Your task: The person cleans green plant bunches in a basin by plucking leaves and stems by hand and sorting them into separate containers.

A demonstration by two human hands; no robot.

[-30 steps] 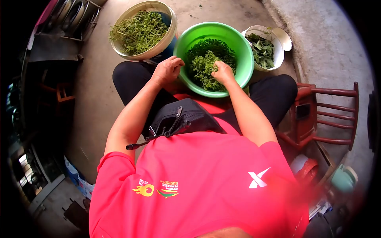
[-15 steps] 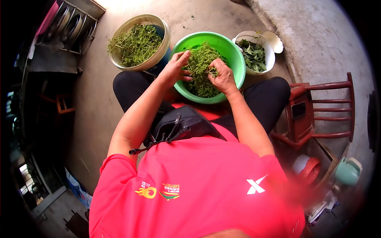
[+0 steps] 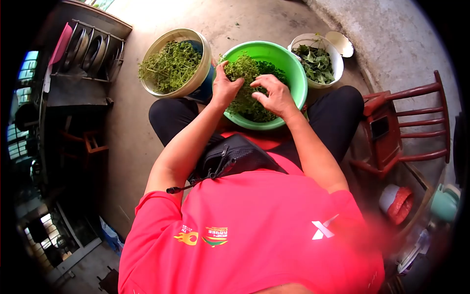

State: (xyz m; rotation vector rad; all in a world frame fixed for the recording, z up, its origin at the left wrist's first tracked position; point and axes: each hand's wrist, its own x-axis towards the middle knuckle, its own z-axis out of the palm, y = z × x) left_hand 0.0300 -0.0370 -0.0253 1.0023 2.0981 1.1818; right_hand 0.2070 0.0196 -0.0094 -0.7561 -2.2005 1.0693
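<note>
The left hand (image 3: 226,89) is reaching over the near left rim of the basin (image 3: 295,68), its thumb and fingers standing apart with sprigs (image 3: 245,67) showing between them; from above, I cannot tell whether they are pinching any stems. The right hand (image 3: 278,96) is hovering over the right part of the heap, its fingers bending and its thumb standing apart from them, a gap showing between. The sprigs are lying inside the green basin, heaping up toward its left side, near both hands. The basin is sitting just in front of the person, between the knees. Just to its left a tub (image 3: 207,60) is holding more sprigs, some spilling over its rim; just to its right a white pail (image 3: 337,62) is holding broad leaves (image 3: 316,64). A red chair (image 3: 379,110) is standing beyond the right knee
</note>
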